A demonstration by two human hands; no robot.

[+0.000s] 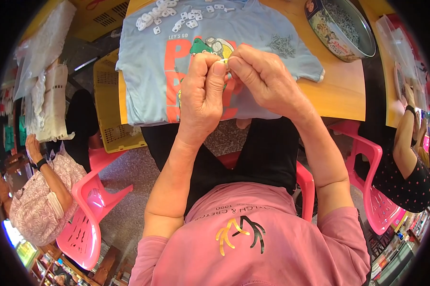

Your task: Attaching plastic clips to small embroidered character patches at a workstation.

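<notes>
Over a light blue T-shirt [143, 86] spread on the table, my two hands meet, fingertips nearly touching. My left hand [203, 95] is closed, its thumb and bent forefinger pinching a small white plastic piece [225, 61]. My right hand [267, 78] pinches from the other side, against that piece; whatever sits between its own fingertips is mostly hidden. Beyond my left hand, several loose white plastic pieces [191, 23] with holes lie scattered on the shirt. A small heap of grey metal nails or screws [282, 45] lies on the shirt beyond my right hand.
A round printed tin [331, 35] with many small metal pieces stands at the table's [341, 90] far right. A yellow crate [111, 131] is left of the table. Pink chairs [88, 209] stand either side; a person [53, 190] sits left, another [405, 171] right.
</notes>
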